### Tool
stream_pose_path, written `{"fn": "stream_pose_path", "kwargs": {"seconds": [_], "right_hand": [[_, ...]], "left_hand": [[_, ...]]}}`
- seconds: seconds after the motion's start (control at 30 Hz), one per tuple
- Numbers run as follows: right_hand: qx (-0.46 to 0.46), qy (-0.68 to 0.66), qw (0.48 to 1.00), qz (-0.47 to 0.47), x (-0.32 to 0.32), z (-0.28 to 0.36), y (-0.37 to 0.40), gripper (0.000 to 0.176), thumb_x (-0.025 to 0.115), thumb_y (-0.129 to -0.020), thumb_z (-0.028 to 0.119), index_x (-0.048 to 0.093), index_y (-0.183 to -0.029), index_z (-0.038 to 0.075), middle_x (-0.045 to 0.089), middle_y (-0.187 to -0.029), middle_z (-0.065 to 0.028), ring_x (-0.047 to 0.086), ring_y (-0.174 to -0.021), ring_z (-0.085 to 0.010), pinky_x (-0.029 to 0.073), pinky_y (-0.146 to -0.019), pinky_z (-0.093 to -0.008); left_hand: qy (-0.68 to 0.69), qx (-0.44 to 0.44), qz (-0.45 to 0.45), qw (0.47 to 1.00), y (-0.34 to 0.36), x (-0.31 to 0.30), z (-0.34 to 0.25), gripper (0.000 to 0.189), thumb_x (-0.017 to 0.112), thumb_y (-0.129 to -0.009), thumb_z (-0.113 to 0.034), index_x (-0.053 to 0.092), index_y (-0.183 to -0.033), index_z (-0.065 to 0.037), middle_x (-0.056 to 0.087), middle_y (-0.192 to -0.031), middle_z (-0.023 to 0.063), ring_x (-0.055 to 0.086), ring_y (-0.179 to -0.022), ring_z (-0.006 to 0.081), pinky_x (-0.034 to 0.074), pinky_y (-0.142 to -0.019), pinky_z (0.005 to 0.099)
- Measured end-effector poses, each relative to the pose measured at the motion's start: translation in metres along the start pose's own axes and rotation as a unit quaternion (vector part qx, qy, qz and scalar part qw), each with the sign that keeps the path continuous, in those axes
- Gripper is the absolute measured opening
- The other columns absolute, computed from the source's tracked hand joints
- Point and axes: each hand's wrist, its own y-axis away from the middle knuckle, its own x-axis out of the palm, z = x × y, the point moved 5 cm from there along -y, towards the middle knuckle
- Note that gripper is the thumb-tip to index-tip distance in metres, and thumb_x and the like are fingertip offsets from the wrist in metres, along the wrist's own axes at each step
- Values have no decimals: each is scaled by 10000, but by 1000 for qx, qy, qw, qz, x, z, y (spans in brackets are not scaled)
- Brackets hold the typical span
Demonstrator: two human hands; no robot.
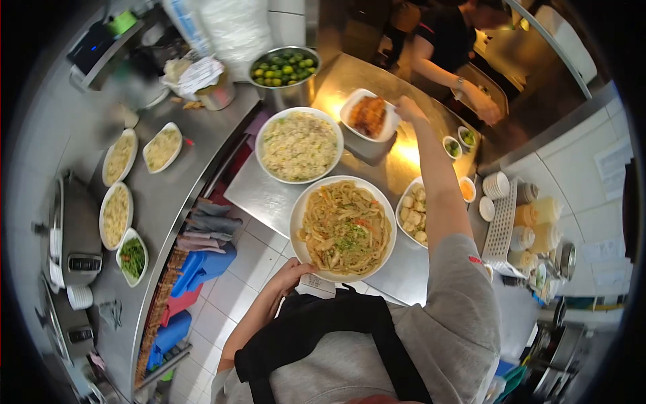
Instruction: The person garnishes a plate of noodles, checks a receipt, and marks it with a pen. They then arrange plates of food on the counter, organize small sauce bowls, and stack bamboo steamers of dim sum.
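Note:
My right hand (408, 110) reaches far forward with its fingers closed on the edge of a white dish (351, 126) of browned, saucy meat (369, 117). Close to my body, my left hand (291, 275) is closed at the lower left rim of a round white plate (296, 219) heaped with noodles (346, 225) and chopped greens. A printed slip (316, 283) lies beside that hand, under the plate's edge. Left of the meat dish is a large bowl of fried rice (299, 145). A white dish of pale cubes (414, 214) sits partly behind my right forearm.
A metal pot of green citrus (285, 67) stands at the back. Small sauce cups (452, 147) are at right, near a basket of bottles (501, 229). Several rice dishes (120, 158) and a greens dish (132, 258) line the left counter. Another person's hand (486, 108) is beyond the pass.

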Motion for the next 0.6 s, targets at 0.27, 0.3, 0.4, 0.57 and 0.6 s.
{"fn": "stream_pose_path", "kwargs": {"seconds": [0.27,0.3,0.4,0.57,0.6], "right_hand": [[8,-154,979,-130,-96,-12,213,309,483,-847,251,554,-810,-47,570,-588,-121,572,-464,-201,437,-427,-309],[30,-133,977,-163,-103,-5,269,326,459,-854,250,546,-769,-53,551,-541,-116,562,-444,-210,425,-410,-317],[243,-163,950,-106,-55,-23,375,240,422,-867,149,539,-786,-45,554,-525,-120,566,-433,-190,459,-424,-297],[256,-587,757,-129,41,-30,414,305,412,-861,90,380,-1141,-28,601,-689,-151,592,-495,-206,510,-451,-301],[252,-586,760,-127,45,-32,409,305,412,-861,90,380,-1141,-28,601,-689,-151,592,-495,-206,510,-451,-301]], "left_hand": [[44,2,34,998,-2,4,-10,408,597,-734,-193,536,-1071,29,615,-944,103,591,-837,166,456,-734,272],[34,6,43,998,2,2,-9,416,602,-758,-245,541,-1068,26,616,-925,81,585,-813,137,454,-683,240],[30,7,43,999,5,8,-23,434,612,-763,-269,535,-1081,16,612,-927,76,582,-805,132,451,-674,237],[-44,-36,88,995,5,3,-29,456,618,-772,-284,516,-1111,4,610,-920,67,587,-793,120,461,-644,229],[-38,-36,101,993,5,6,-33,461,620,-774,-288,511,-1118,-1,610,-914,63,590,-780,115,465,-620,224]]}}
